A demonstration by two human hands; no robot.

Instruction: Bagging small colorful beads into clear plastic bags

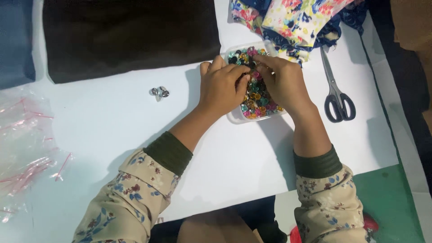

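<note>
A clear plastic tray (236,118) full of small coloured beads (257,100) sits on the white sheet (117,117) near the middle top. My left hand (222,83) and my right hand (281,78) both rest over the tray, fingertips meeting above the beads around a small dark piece. Whether either hand pinches a bead is hidden by the fingers. A few silver beads (159,92) lie loose on the sheet to the left of my left hand.
Scissors (336,92) with dark handles lie right of the tray. Floral fabric (292,20) is heaped at the top right, dark brown cloth (130,36) at the top left. Clear plastic bags (24,144) with pink strips lie at the left edge.
</note>
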